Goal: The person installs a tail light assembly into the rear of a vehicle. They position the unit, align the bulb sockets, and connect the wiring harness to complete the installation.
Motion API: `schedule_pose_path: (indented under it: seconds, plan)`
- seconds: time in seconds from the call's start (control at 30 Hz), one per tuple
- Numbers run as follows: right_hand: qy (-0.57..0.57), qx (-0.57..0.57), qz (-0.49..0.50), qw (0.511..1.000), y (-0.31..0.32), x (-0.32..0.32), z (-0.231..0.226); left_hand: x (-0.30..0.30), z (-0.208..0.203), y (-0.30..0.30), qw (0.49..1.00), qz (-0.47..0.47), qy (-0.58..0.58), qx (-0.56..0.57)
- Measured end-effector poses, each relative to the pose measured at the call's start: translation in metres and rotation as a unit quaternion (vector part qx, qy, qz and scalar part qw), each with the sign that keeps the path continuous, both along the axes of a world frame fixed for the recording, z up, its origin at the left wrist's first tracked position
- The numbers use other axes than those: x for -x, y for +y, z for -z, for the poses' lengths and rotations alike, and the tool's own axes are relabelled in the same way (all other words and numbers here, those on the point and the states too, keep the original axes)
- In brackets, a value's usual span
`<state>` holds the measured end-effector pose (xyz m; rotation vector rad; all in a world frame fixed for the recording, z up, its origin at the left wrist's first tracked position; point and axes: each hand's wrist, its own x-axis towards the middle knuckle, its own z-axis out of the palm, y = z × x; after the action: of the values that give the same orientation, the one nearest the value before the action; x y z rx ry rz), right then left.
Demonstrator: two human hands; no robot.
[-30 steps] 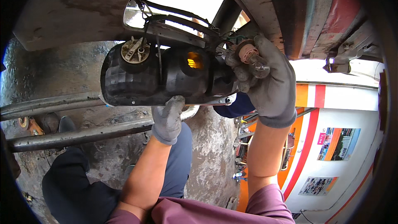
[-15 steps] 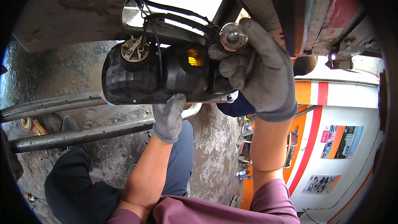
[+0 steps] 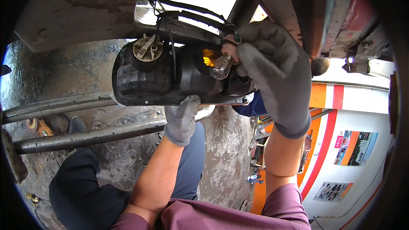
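A black lamp housing (image 3: 142, 79) lies lengthwise before me, its rounded back facing up. My left hand (image 3: 182, 118), in a grey glove, grips its near edge with the thumb on top; the fingers below are hidden. My right hand (image 3: 275, 59), gloved too, pinches a pinkish bulb socket (image 3: 231, 47) with a clear glass bulb (image 3: 221, 67) fitted in it. The bulb points down and left, close beside the round hole (image 3: 208, 57) that shows amber inside. A pale round socket cap (image 3: 148, 48) sits in the housing's left opening. Dark wires (image 3: 191, 15) run above to the sockets.
Vehicle body panels (image 3: 81, 8) overhang the top and left. Two metal tubes (image 3: 85, 138) cross at the left below the housing. Another person's dark trouser leg (image 3: 79, 187) is at lower left. Posters (image 3: 355, 148) hang on the wall at right.
My right hand has turned over, so the bulb that faced me now points down-left beside the amber hole. The housing, with my left hand on it, appears slightly farther right.
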<state>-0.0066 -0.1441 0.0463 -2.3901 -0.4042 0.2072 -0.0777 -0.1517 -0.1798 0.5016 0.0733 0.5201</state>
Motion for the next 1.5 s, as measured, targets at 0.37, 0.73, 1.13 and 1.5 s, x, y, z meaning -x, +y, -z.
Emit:
schedule_pose_path:
  seconds: [0.37, 0.73, 1.13, 1.5]
  plan:
    - [-0.079, -0.058, -0.032, 0.995, -0.011, -0.007, 0.02, -0.003, -0.005, -0.001, 0.919, -0.194, 0.076, -0.335]
    - [-0.267, 0.199, -0.126, 0.935, -0.015, -0.009, 0.022, 0.0, -0.016, -0.011, 0.969, -0.128, 0.098, -0.187]
    - [-0.215, 0.085, -0.07, 0.97, -0.009, -0.012, 0.011, 0.005, -0.072, 0.004, 0.976, -0.09, 0.111, -0.164]
    - [-0.179, -0.118, 0.051, 0.975, 0.003, -0.005, 0.039, 0.003, -0.08, 0.009, 0.988, -0.051, 0.085, -0.117]
